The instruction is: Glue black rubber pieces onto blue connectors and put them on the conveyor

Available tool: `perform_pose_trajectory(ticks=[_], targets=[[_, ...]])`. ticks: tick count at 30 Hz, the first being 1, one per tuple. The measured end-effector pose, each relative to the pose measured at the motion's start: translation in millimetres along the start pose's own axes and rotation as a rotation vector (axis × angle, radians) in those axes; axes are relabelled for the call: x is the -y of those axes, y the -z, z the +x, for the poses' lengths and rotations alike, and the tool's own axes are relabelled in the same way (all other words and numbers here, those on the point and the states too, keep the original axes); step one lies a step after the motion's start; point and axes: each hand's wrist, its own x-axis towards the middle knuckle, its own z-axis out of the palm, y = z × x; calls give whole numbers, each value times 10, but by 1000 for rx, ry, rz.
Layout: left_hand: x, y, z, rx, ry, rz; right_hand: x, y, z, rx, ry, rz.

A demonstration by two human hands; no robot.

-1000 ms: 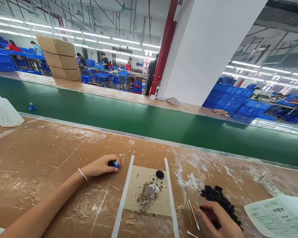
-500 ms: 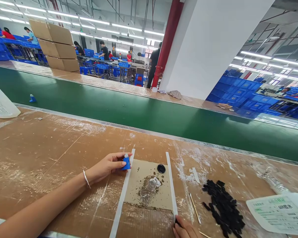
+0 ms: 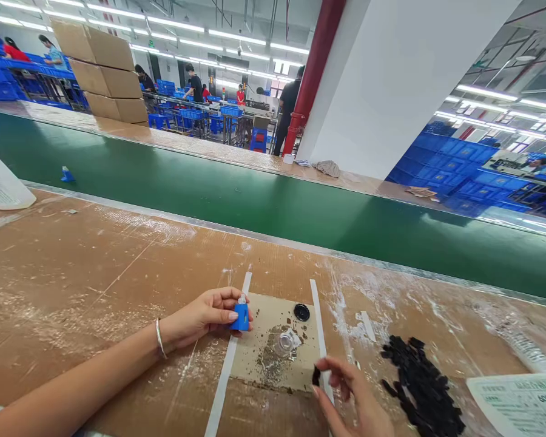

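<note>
My left hand (image 3: 218, 312) holds a small blue piece with a clear tip (image 3: 241, 315) upright over the left tape strip. Between thumb and fingers, my right hand (image 3: 352, 397) pinches a small black piece (image 3: 316, 375) near the right edge of a stained cardboard square (image 3: 255, 358). On that square stand a small clear glass cup (image 3: 284, 344) and, behind it, a round black lid (image 3: 301, 312). A pile of black pieces (image 3: 421, 385) lies to the right of my right hand.
White jugs lie at the left (image 3: 2, 185) and right (image 3: 523, 394). Beyond the worktable runs a green belt (image 3: 236, 194) bearing another blue piece (image 3: 67, 175). Stacked cartons (image 3: 107, 73), a white column (image 3: 382, 79) and several people at benches stand farther back.
My right hand has risen from the bottom edge toward the cardboard square, with the black piece in its fingers. My left hand has turned the blue piece and moved slightly right and down.
</note>
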Motion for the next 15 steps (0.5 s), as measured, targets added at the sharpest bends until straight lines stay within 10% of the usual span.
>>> perform_pose_trajectory(ticks=[6, 15], targets=[[45, 71, 21, 9, 39, -2, 81, -58, 529, 238, 169, 101], [33, 80, 16, -43, 44, -34, 117, -90, 624, 363, 198, 82]])
